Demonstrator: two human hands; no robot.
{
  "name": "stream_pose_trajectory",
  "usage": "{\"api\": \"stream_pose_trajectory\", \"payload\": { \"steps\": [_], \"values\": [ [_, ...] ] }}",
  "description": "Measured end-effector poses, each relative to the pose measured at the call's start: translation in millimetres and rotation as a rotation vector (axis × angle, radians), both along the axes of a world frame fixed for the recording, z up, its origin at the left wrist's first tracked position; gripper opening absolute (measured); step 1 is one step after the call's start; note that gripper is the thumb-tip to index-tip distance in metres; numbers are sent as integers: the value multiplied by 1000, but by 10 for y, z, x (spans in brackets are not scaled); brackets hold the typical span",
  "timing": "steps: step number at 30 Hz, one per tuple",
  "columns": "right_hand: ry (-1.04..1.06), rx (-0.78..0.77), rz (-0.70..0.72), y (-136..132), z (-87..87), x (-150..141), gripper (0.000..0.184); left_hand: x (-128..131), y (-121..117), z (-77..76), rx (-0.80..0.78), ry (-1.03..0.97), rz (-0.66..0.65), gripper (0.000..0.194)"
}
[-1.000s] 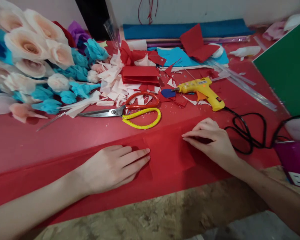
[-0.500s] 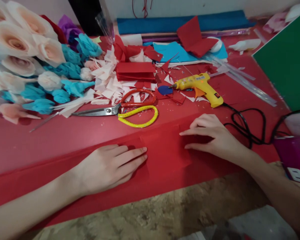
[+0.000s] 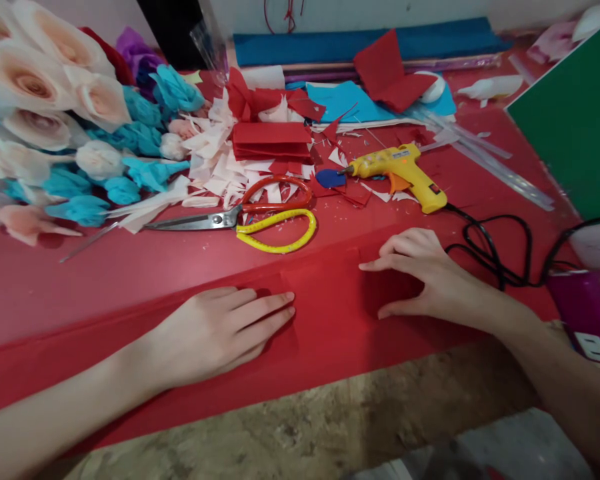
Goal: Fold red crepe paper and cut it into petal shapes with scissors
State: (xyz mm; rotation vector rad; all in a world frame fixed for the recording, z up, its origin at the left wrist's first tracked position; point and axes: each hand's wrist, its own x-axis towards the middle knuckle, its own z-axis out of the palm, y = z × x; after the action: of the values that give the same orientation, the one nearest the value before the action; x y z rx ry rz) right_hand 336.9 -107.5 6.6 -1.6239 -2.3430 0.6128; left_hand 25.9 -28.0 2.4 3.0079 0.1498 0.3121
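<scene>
Head view: left hand (image 3: 220,333) lies flat on red paper (image 3: 327,293), which extends between both hands; right hand (image 3: 423,270), narrow a second ago, now gapes wide, apparently leaving only the left to steady it; scissors (image 3: 233,218) beyond left hand

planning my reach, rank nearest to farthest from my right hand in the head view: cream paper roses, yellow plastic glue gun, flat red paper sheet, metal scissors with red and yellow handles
1. Red paper sheet, by the right hand
2. Glue gun, just beyond it
3. Scissors, to its left
4. Paper roses, far left
</scene>
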Motion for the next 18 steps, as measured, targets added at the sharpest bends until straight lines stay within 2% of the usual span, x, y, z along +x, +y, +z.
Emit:
{"api": "stream_pose_trajectory", "payload": {
  "steps": [3,8,11,16,18],
  "values": [
    [-17,-35,26,-14,11,23,61,1,5,4,-1,7,3,29],
    [90,-71,-29,-44,41,-4,44,-3,9,-5,7,-4,3,28],
    [167,-111,-63,-56,63,-38,44,-4,12,-16,14,1,0,28],
    [53,-12,-130,-52,-16,-97,27,19,15,-10,26,-10,-3,28],
    [3,41,-100,-51,-67,-89,32,28,13,-2,27,-19,-4,27]
  ]
}}
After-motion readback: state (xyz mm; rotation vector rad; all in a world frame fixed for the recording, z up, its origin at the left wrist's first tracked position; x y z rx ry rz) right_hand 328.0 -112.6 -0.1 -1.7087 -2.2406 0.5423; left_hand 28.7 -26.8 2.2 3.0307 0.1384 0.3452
